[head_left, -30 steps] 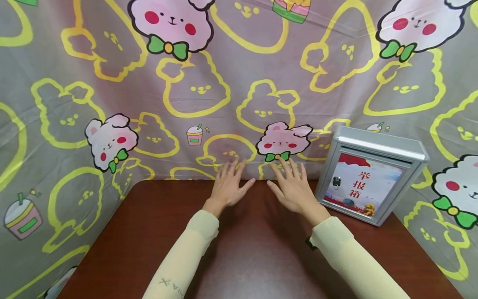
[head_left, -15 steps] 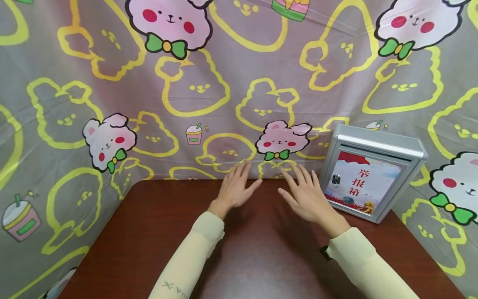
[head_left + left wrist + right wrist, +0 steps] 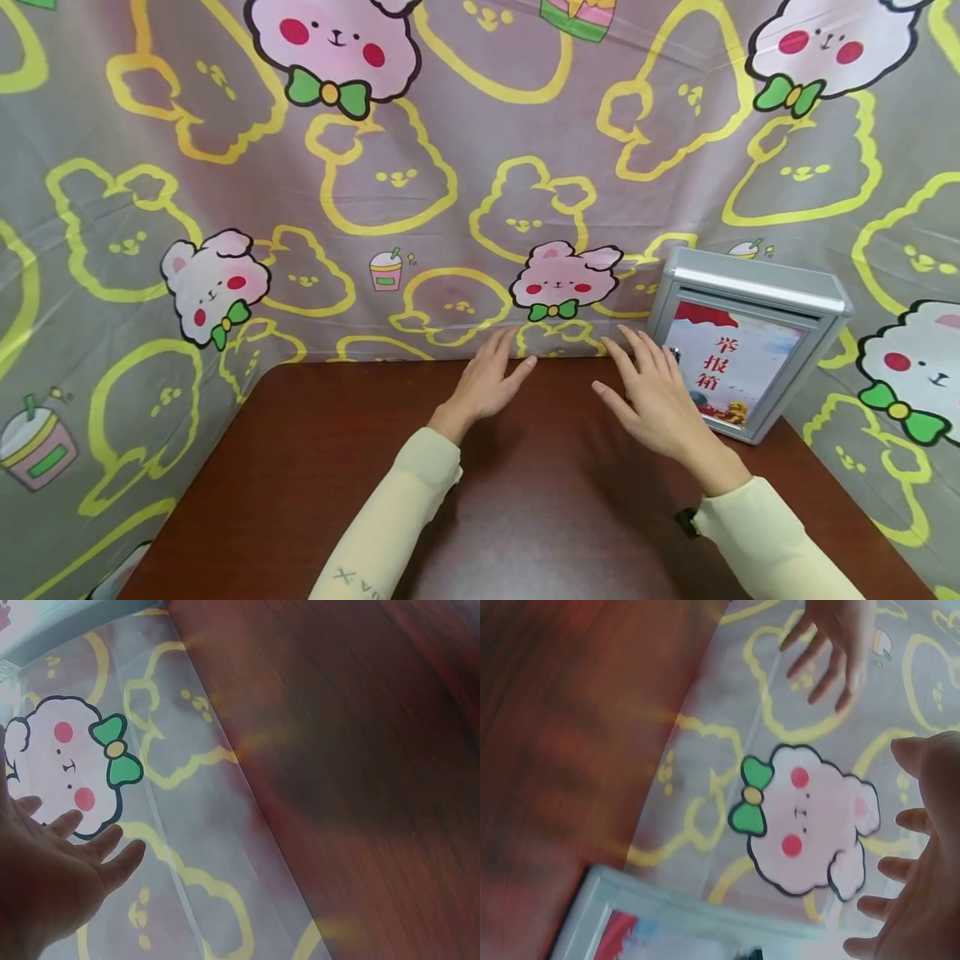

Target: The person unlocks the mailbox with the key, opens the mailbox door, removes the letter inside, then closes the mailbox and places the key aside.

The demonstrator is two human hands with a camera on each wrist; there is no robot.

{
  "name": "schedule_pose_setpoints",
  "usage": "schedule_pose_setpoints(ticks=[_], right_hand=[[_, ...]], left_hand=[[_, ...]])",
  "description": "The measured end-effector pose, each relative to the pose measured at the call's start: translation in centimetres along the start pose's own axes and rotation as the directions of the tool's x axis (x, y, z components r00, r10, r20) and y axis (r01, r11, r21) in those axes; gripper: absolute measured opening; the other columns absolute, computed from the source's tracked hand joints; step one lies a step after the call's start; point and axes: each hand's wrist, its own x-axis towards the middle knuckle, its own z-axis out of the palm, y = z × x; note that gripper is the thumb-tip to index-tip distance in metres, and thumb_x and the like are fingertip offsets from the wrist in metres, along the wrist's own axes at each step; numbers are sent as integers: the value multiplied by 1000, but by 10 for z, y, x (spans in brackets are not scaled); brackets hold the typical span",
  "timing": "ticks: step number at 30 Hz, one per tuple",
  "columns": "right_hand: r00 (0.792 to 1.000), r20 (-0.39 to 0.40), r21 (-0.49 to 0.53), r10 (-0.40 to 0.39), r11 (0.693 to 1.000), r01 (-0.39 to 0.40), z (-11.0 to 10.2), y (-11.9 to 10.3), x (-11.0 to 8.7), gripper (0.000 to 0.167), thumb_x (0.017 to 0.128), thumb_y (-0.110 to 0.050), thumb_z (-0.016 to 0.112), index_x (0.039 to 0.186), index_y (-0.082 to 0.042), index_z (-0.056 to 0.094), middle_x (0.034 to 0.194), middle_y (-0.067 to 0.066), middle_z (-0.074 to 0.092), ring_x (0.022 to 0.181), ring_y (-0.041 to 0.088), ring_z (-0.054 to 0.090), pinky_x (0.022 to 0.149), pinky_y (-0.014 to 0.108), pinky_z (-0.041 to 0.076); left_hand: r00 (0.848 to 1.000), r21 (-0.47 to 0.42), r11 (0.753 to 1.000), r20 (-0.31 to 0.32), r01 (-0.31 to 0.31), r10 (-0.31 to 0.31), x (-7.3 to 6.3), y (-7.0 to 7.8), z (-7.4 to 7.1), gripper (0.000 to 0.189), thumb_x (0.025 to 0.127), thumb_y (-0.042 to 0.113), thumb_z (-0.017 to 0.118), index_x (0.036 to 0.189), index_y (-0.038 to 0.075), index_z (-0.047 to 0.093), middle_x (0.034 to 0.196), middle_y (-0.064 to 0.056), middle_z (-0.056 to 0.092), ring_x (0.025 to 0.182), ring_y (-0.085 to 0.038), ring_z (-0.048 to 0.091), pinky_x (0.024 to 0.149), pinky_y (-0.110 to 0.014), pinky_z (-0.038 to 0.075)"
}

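Both hands hover over a dark red-brown table point(image 3: 322, 467) with nothing in them. The left hand point(image 3: 483, 385) is near the table's far edge, fingers extended and thumb spread towards the middle. Further right, the right hand point(image 3: 663, 412) has its fingers spread and overlaps the left side of a silver metal box point(image 3: 757, 354) in the head view. The box has a slot near its top, a printed front with red characters, and a small lock point(image 3: 676, 354) partly covered by the fingers. In the right wrist view, the box's frame point(image 3: 682, 900) lies below the right hand point(image 3: 937, 847).
Behind the table hangs a grey-pink cloth point(image 3: 450, 125) printed with rabbits and yellow outlines; it also covers both sides. The box stands at the table's back right, close to the cloth. A small dark object point(image 3: 686, 522) shows at the right cuff.
The right hand has moved right, from left of the box to overlapping its front edge. Slightly rightward, the left hand has shifted too, and the gap between the hands has grown.
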Motion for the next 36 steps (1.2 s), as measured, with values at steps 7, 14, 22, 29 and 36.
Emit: schedule_pose_setpoints(ticks=[7,14,22,29,36], right_hand=[[993,-112,24,30,999,-27,-23,22,-14,74,92,-28,74,155,-9,41,161,23,31,144,50,29,114,73,21],[978,-185,32,100,995,-96,-41,49,-29,69,95,-25,71,154,-6,41,159,25,32,137,56,35,101,80,28],[932,-279,40,229,973,-227,-68,75,-43,66,98,-23,63,155,-3,38,157,26,33,136,55,35,102,80,26],[888,-328,27,321,943,-331,-78,93,-56,63,101,-24,58,155,1,36,154,30,34,135,57,37,95,81,29],[831,-350,103,432,900,-424,-86,101,-59,64,100,-25,58,155,-1,36,152,33,35,123,64,42,85,79,33]], left_hand=[[999,-56,998,35,27,-25,1,4,3,70,104,58,43,165,29,21,165,-3,29,150,-28,32,120,-54,34],[998,-164,985,25,55,-52,5,10,6,68,106,49,47,164,24,23,166,-5,29,150,-25,33,119,-53,36],[998,-246,967,13,67,-66,11,17,8,65,106,42,51,162,20,27,163,-6,34,147,-27,37,118,-52,38],[999,-272,961,11,43,-41,20,26,15,63,107,41,49,161,20,28,161,-7,37,145,-27,40,118,-51,38],[999,-302,953,40,21,-9,32,41,19,65,107,44,48,163,23,25,164,-2,32,148,-22,36,120,-47,36]])
